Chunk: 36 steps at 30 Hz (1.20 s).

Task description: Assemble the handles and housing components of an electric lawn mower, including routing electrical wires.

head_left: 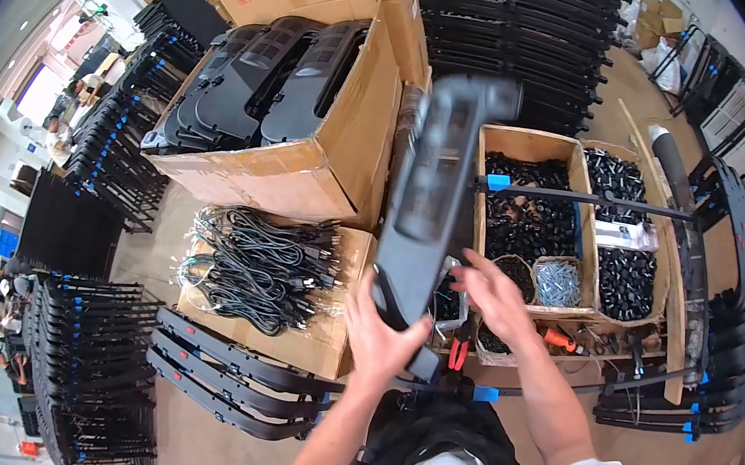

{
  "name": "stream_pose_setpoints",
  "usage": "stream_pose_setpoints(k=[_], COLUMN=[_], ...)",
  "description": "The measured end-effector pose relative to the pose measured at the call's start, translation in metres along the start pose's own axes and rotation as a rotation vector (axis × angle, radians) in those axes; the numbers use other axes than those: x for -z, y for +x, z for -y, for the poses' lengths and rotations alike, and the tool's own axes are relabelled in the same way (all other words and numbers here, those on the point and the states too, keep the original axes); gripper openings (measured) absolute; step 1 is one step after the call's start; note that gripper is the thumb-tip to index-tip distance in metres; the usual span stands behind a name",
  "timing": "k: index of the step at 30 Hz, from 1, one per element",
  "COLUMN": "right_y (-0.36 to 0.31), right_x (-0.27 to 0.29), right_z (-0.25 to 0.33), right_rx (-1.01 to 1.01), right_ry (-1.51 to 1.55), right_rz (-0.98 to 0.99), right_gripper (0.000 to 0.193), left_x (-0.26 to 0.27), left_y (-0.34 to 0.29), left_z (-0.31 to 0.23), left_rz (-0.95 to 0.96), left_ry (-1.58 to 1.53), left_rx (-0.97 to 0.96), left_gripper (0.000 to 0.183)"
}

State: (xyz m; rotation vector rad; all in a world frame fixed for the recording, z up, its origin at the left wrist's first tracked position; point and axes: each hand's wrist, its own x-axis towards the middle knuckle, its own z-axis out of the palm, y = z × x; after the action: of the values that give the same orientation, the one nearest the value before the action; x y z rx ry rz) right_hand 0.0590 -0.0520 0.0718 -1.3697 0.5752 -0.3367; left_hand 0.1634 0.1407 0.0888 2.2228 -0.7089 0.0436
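Note:
A long black plastic housing (410,261) stands nearly upright before me, its top blurred by motion, with slotted panels along its upper half. Closed around its lower end is my left hand (381,335), thumb on the right side. Just right of the housing is my right hand (497,301), fingers stretched out and apart, with nothing seen in it. Below that hand, a small tray of black parts (450,304) is partly covered by the housing. A pair of red-handled pliers (459,349) lies near the tray.
Several similar housings (303,82) fill a cardboard box (253,174) at the far left. Bundled black cables (269,266) lie below it. A wooden bin (582,145) of screws and small black parts stands right, crossed by a black bar (639,207). Long black frames (511,39) are stacked behind.

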Motion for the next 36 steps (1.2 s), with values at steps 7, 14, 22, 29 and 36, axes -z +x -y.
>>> stream_pose_setpoints(k=[7, 14, 22, 29, 36], right_y=[0.048, 0.056, 0.045, -0.063, -0.247], right_x=[-0.043, -0.034, -0.017, 0.128, 0.23], right_z=[-0.114, -0.146, -0.148, -0.057, -0.086], right_rx=[0.007, -0.183, -0.225, -0.317, -0.755], right_ry=[-0.026, 0.12, 0.116, 0.074, 0.188], right_rz=[0.111, 0.11, 0.152, 0.17, 0.307], right_gripper=[0.035, 0.032, 0.055, 0.04, 0.033], left_x=[-0.049, -0.068, -0.075, -0.069, -0.244], left_y=[-0.087, -0.099, -0.104, -0.074, -0.063], left_z=[0.054, 0.05, 0.037, 0.007, -0.02], left_rz=[0.063, 0.133, 0.125, -0.019, 0.979], left_ry=[0.161, 0.25, 0.318, 0.283, 0.106], left_rx=[0.201, 0.257, 0.252, 0.045, -0.434], left_gripper=[0.109, 0.111, 0.111, 0.077, 0.023])
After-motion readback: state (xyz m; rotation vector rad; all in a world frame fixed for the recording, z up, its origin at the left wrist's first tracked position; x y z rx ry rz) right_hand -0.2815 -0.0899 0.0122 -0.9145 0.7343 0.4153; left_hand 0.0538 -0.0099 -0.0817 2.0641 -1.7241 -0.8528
